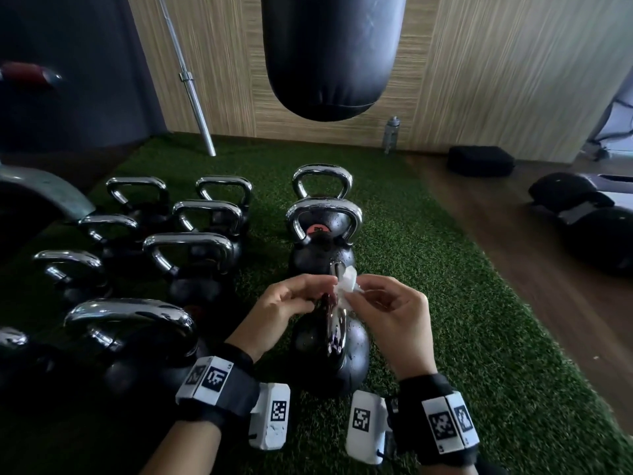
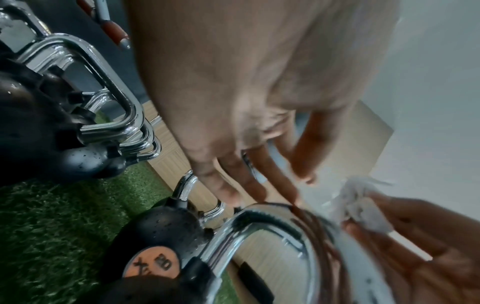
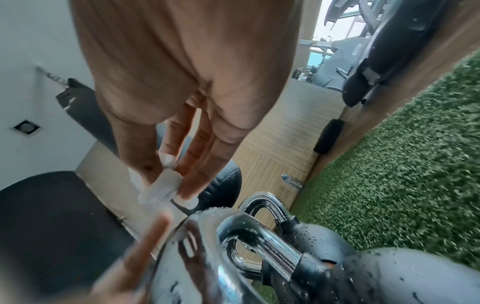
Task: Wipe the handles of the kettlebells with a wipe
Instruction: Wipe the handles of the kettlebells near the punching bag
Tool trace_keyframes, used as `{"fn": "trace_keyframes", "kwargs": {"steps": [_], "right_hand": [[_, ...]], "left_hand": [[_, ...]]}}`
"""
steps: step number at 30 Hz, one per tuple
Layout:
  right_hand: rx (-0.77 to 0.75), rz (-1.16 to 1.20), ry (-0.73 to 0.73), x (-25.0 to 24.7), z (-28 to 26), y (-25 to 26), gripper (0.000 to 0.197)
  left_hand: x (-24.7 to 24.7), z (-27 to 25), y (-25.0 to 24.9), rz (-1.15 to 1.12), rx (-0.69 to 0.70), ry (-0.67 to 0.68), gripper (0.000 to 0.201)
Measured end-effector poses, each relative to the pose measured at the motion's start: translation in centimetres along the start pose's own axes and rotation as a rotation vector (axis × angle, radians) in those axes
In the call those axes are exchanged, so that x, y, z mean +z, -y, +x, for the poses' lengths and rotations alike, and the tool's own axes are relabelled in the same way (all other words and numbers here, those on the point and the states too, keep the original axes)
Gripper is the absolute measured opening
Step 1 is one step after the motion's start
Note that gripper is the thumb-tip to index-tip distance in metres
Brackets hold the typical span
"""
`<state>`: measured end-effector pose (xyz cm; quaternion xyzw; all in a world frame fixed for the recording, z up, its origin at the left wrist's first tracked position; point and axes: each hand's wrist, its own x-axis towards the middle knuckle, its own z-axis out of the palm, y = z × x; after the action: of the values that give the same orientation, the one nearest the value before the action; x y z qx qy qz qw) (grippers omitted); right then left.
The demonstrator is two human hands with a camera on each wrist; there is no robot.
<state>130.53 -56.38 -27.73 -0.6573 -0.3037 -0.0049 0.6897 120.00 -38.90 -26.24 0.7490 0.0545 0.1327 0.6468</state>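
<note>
The nearest kettlebell [image 1: 342,358] stands on green turf, black, wet with droplets, its chrome handle [image 1: 337,322] seen end-on between my hands. My right hand [image 1: 359,290] pinches a crumpled white wipe [image 1: 346,286] between thumb and fingers, just above the top of the handle. In the right wrist view the wipe [image 3: 163,185] hangs from those fingertips over the handle [image 3: 207,224]. My left hand [image 1: 318,286] hovers on the handle's left side. Its fingers [image 2: 228,191] are loosely straight over the chrome handle [image 2: 262,220] and hold nothing.
Two more kettlebells [image 1: 323,231] line up behind the near one, and several stand in rows on the left [image 1: 190,250]. A black punching bag [image 1: 332,56] hangs ahead. A barbell [image 1: 193,87] leans on the wall, near a bottle [image 1: 390,133]. Wood floor [image 1: 513,241] lies to the right.
</note>
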Motion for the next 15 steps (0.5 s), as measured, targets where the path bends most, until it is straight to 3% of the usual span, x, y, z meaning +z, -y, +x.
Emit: {"fn": "trace_keyframes", "kwargs": {"steps": [3,6,8,10,13,15], "right_hand": [[0.088,0.091,-0.066,-1.1,0.3,-1.0,0.018],[0.167,0.102,-0.126,-2.3,0.6,-2.4,0.025],[0.205,0.106,-0.158,-2.6,0.6,-3.0,0.027],[0.232,0.097,-0.150,-2.8,0.6,-3.8,0.026],[0.248,0.072,-0.124,-2.7,0.7,-4.6,0.029],[0.263,0.070,-0.100,-2.6,0.7,-5.0,0.041]], "left_hand": [[-0.6,0.0,2.7,0.369,-0.152,0.035,0.082],[0.5,-0.1,7.0,0.646,-0.257,0.205,0.140],[3.0,0.0,9.9,0.785,-0.275,0.202,0.161],[5.3,-0.1,11.4,0.811,-0.230,0.066,0.157],[6.4,-0.4,12.5,0.687,-0.089,-0.194,0.120],[6.3,-0.3,12.6,0.686,-0.031,-0.248,0.111]]}}
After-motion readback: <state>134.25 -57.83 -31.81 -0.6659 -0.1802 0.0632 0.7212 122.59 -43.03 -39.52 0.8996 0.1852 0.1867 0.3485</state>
